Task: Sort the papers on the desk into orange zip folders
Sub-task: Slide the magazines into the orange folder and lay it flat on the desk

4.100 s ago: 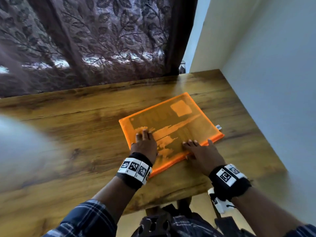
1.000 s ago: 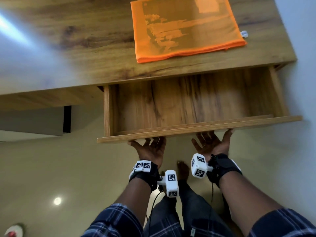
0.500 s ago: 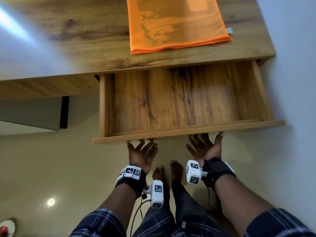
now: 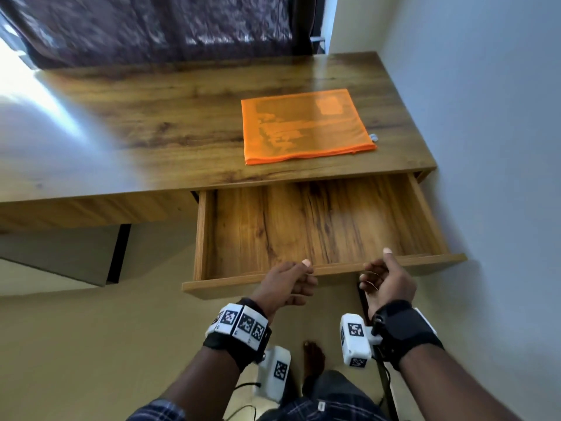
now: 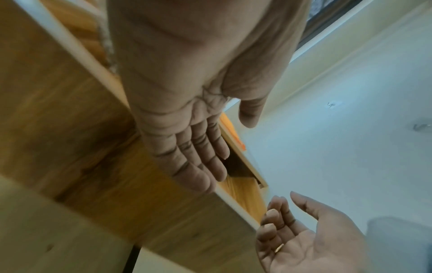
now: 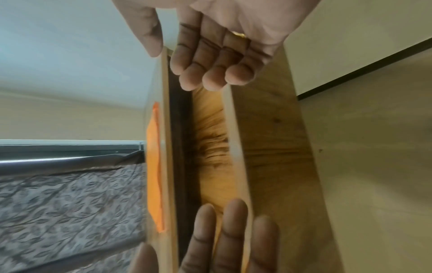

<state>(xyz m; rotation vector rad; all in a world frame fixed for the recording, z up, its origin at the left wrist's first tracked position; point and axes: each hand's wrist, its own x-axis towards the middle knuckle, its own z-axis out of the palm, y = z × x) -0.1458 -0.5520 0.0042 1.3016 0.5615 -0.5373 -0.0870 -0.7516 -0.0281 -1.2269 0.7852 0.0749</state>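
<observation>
One orange zip folder (image 4: 306, 129) with papers showing through it lies flat on the right part of the wooden desk (image 4: 182, 117); its edge also shows as the orange folder (image 6: 154, 166) in the right wrist view. Below it the drawer (image 4: 425, 258) stands pulled out, and nothing lies inside. My left hand (image 4: 299, 275) hovers at the drawer's front panel with loosely curled fingers and holds nothing, as the left hand (image 5: 210, 147) shows. My right hand (image 4: 376, 268) is beside it, palm turned inward, fingers relaxed and empty, seen too as the right hand (image 6: 198, 61).
A dark patterned curtain (image 4: 151, 25) hangs behind the desk. A pale wall (image 4: 485, 117) runs close along the desk's right side. A black desk leg (image 4: 117, 253) stands at the left, and my bare foot (image 4: 314, 354) is on the beige floor under the hands.
Both hands have come up from under the drawer front, palms no longer facing up, fingers now loosely curled. The head view has tilted up to show the curtain. The drawer stays open.
</observation>
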